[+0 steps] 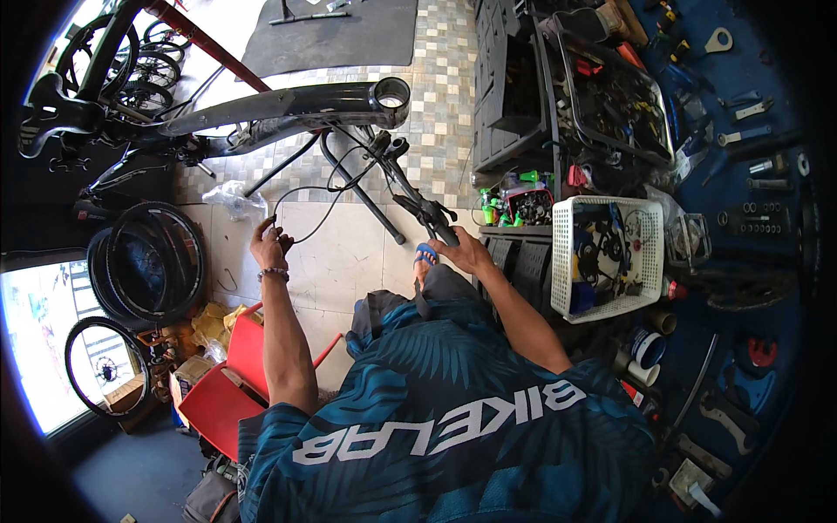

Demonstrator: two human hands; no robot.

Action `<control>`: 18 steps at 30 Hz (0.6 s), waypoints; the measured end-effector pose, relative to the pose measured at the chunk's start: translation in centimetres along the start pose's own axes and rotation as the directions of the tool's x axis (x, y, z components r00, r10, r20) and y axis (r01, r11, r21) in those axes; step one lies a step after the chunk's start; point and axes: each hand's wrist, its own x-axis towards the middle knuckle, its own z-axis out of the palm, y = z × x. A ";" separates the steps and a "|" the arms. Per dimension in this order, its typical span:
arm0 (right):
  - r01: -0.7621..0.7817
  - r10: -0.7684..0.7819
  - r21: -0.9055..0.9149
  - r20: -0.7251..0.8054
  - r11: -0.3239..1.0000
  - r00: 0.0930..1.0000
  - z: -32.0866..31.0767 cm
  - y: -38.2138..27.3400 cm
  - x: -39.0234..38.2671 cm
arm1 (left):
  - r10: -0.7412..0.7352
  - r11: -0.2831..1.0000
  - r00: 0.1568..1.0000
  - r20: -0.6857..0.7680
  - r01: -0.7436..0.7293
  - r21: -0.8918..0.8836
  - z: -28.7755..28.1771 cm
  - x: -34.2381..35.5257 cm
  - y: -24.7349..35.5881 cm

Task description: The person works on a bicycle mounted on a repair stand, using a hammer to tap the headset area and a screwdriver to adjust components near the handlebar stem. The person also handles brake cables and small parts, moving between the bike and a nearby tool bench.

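Note:
My left hand [271, 247] is closed in a pinch on a thin black cable [301, 239] that loops across to the handlebar. My right hand [468, 252] grips the near end of the black handlebar [408, 185], beside its brake lever [425, 209]. The bar hangs at a slant below the open head tube [390, 98] of a black bicycle frame [279, 109]. That frame reaches leftward to a black saddle [54, 118]. How the bar's far end is supported is unclear from here.
A red chair [228, 388] stands by my left arm, with tyres [179, 261] beyond it. On my right are a white basket [565, 261] of parts, a dark drawer cabinet [514, 96], and a wall [741, 196] of hanging tools. A stand leg [370, 209] angles down ahead.

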 end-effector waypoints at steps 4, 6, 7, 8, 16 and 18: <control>-0.034 0.035 -0.057 0.006 0.998 0.999 -0.3 -0.2 0.0 | -0.019 1.000 1.000 -0.005 0.019 0.004 0.0 0.1 0.0; -0.020 0.021 -0.030 0.025 0.999 0.999 -0.4 -0.3 -0.1 | -0.003 1.000 1.000 0.011 0.003 0.010 -0.1 0.1 0.0; -0.031 0.032 -0.041 0.014 0.999 0.999 -0.4 -0.4 -0.1 | -0.023 0.999 1.000 -0.012 0.024 0.022 -0.2 0.1 0.0; -0.016 0.017 -0.023 0.026 1.000 1.000 -0.4 -0.4 -0.2 | -0.003 1.000 1.000 0.014 0.003 0.005 -0.2 0.1 0.0; 0.015 -0.016 -0.011 -0.078 1.000 0.997 1.1 0.0 -0.9 | -0.036 0.999 0.999 0.030 0.036 -0.022 0.1 0.0 1.2; 0.062 -0.080 -0.099 -0.186 0.993 0.979 1.6 0.3 -1.4 | 0.005 1.000 0.997 0.082 -0.003 -0.024 0.3 0.1 2.0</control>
